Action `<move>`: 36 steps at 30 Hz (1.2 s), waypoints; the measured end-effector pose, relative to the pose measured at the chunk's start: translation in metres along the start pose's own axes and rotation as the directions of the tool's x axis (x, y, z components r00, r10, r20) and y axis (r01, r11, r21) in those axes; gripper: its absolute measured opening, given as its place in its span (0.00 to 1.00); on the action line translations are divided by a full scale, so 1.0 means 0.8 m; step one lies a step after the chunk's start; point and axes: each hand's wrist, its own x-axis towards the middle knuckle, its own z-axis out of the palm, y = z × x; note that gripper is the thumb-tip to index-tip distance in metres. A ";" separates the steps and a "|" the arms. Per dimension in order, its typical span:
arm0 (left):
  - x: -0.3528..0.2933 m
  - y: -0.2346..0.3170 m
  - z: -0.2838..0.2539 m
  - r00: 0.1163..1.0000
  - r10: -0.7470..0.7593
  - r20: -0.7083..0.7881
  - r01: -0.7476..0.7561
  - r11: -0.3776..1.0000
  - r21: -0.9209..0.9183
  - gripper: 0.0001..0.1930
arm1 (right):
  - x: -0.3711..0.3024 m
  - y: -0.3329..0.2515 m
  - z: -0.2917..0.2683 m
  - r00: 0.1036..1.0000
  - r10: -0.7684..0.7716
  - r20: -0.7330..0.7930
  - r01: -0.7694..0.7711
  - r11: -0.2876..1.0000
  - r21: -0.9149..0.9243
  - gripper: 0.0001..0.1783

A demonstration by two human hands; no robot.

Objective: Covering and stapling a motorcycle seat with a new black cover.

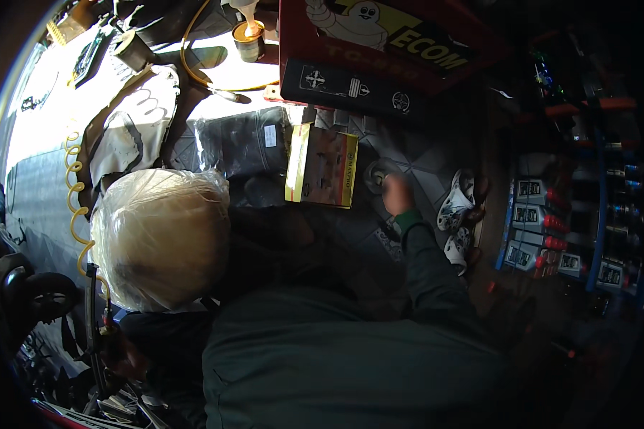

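My right hand (398, 194), blurred by motion, reaches forward at the end of a dark green sleeve. Its fingers look closed on a round, greyish, ring-like thing (376, 176) over the dark tiled floor; its kind is too blurred to tell. Just left of it is a yellow and brown cardboard box (323, 168). In deep shade at the lower left, what seems to be my left hand (127, 359) lies close to the end fitting (108, 325) of a yellow coiled hose (74, 170). Shadow hides its fingers.
A large plastic-wrapped cushion-like bundle (161, 239) sits left of centre, behind it a dark wrapped package (242, 143). A red machine housing (386, 46) stands ahead. Patterned clogs (458, 200) lie at right, beside shelves of grey bottles (529, 218). An open tin (249, 44) stands far ahead.
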 end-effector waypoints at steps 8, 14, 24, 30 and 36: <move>-0.055 0.058 -0.087 0.943 0.266 -0.200 -0.247 0.962 0.117 0.32 | 0.091 0.052 0.071 0.995 0.096 0.022 -0.094 0.991 -0.094 0.15; -0.053 0.043 -0.063 0.919 0.347 -0.186 -0.336 0.938 0.087 0.34 | 0.133 0.086 0.108 0.960 0.280 0.031 -0.275 0.955 -0.109 0.14; -0.023 -0.011 0.002 0.994 0.107 -0.011 -0.107 0.994 0.023 0.31 | 0.113 0.062 0.087 0.971 0.223 0.084 -0.215 0.972 -0.097 0.13; -0.026 -0.016 0.026 0.960 0.278 -0.045 -0.267 0.950 0.163 0.28 | 0.110 0.027 0.098 0.940 0.121 0.320 -0.084 0.988 -0.128 0.20; 0.014 -0.074 0.023 0.824 0.522 -0.219 -0.492 0.852 0.178 0.19 | 0.159 0.195 0.145 0.830 -0.142 0.540 0.554 0.322 -0.767 0.15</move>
